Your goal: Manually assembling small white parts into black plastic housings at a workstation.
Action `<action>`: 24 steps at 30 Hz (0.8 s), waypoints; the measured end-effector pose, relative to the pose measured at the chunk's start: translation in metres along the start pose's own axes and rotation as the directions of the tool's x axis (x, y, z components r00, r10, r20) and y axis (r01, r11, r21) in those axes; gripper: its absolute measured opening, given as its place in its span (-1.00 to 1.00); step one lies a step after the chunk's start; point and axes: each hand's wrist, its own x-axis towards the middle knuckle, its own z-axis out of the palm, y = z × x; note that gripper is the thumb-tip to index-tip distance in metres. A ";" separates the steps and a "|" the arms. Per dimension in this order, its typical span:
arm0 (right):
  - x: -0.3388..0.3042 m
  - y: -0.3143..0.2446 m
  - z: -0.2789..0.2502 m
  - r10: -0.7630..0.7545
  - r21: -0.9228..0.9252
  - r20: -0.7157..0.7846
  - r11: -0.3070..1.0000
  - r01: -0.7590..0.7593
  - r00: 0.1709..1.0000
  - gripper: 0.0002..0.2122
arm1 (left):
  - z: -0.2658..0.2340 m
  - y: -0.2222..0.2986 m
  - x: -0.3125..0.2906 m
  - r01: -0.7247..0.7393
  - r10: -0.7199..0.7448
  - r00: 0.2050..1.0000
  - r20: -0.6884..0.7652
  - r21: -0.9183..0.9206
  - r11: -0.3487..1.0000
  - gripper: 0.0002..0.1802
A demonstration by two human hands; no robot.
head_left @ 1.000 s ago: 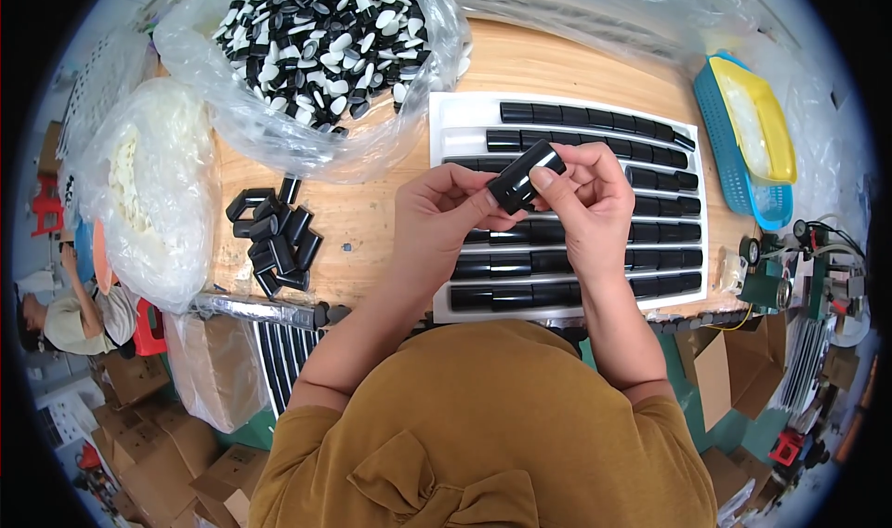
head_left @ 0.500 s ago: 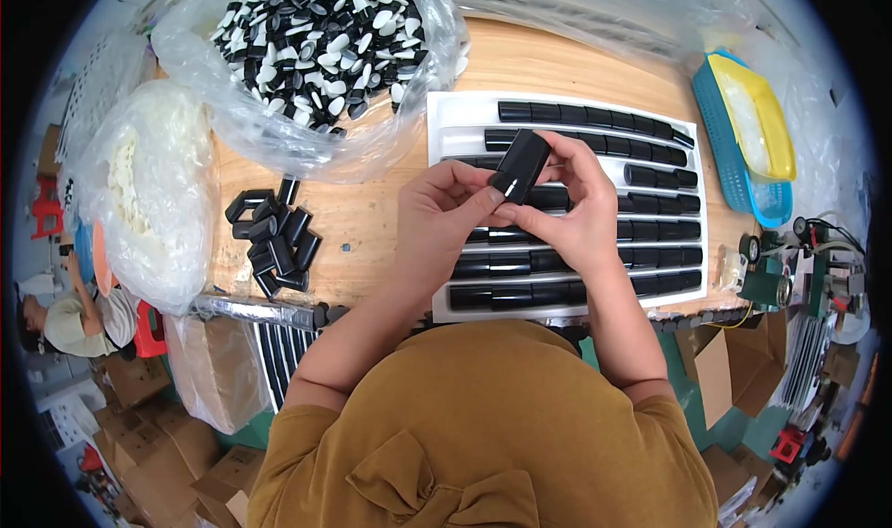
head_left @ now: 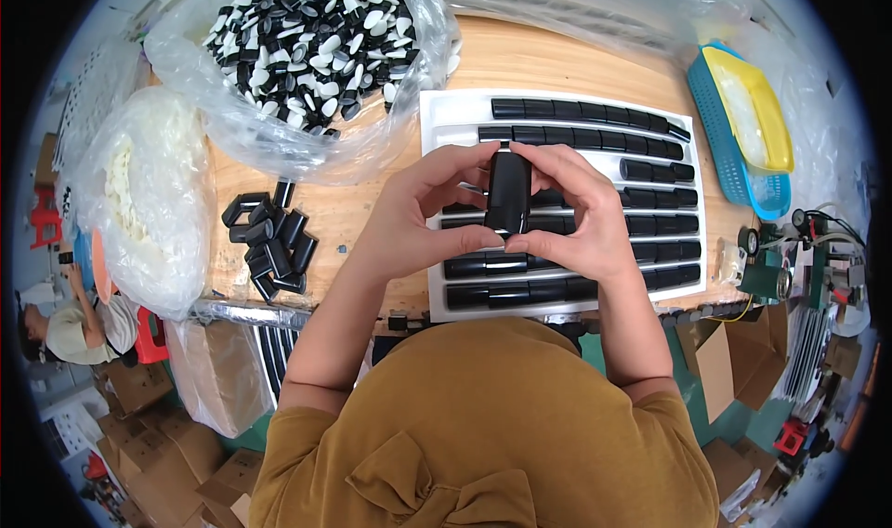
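Observation:
A glossy black oval case [head_left: 508, 193] is held upright between both hands above a white tray. My left hand [head_left: 413, 217] is closed on it, thumb at its lower end and fingers at its far end. My right hand [head_left: 592, 221] grips the same case from the other side in a matching way. Beneath the hands, the white tray [head_left: 431, 124] carries rows of similar black cases [head_left: 567, 112] lying end to end. The hands and the held case hide the middle of several rows. Left of the tray, loose black cases [head_left: 279, 249] lie heaped on the wooden table [head_left: 362, 235].
A clear plastic bag [head_left: 186, 68] of black and white oval pieces [head_left: 321, 54] sits far left. Near it is a bag of whitish parts [head_left: 139, 203]. Blue [head_left: 720, 147] and yellow baskets [head_left: 767, 110] and a green device [head_left: 776, 277] stand right. Another person [head_left: 79, 328] sits left.
The case has swung from a tilted position to upright and come slightly nearer. My left hand has opened wider round it, and both thumbs have moved to its lower end.

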 end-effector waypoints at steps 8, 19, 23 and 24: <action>0.000 -0.005 0.001 -0.052 -0.088 0.025 0.995 0.054 0.998 -0.28 | -0.001 0.001 -0.005 -0.067 0.069 0.998 -0.008 0.148 0.987 -0.19; -0.006 -0.006 0.000 -0.094 -0.104 0.019 0.990 0.095 0.995 -0.33 | 0.005 0.002 -0.007 -0.246 0.246 0.967 0.071 0.526 0.814 -0.25; -0.011 -0.001 0.003 -0.044 -0.082 0.001 0.996 0.044 0.999 -0.37 | 0.008 -0.002 -0.008 -0.221 0.217 0.974 0.068 0.504 0.835 -0.28; -0.013 0.002 0.003 -0.041 -0.086 -0.004 0.995 0.041 0.999 -0.37 | 0.006 -0.004 -0.007 -0.194 0.177 0.981 0.082 0.513 0.836 -0.33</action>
